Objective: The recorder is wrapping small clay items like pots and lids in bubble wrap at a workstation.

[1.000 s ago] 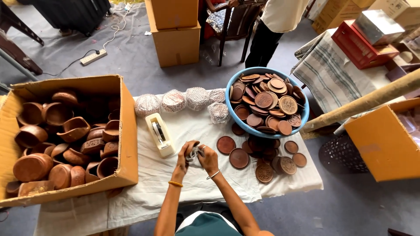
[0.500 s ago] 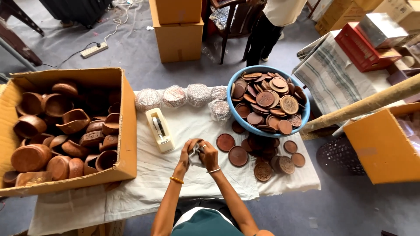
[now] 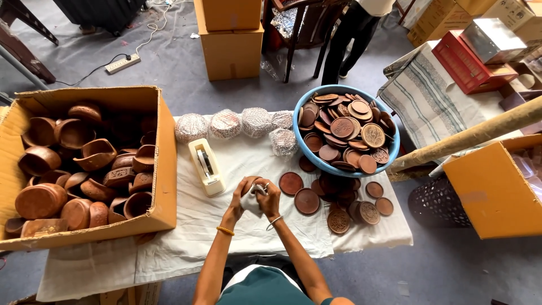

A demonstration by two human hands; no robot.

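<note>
White cloth-covered table point(image 3: 226, 226), cardboard boxes around. We've got both hands closed on one small wrapped piece point(image 3: 252, 199), held just above the cloth: left hand point(image 3: 241, 195) and right hand point(image 3: 270, 196) pressed on opposite sides, equally near. Long axis unclear. Tape dispenser point(image 3: 206, 165) just left, loose brown discs point(image 3: 307, 200) just right.

Hands point(image 3: 255, 197) seemingly slightly nearer body.
</note>
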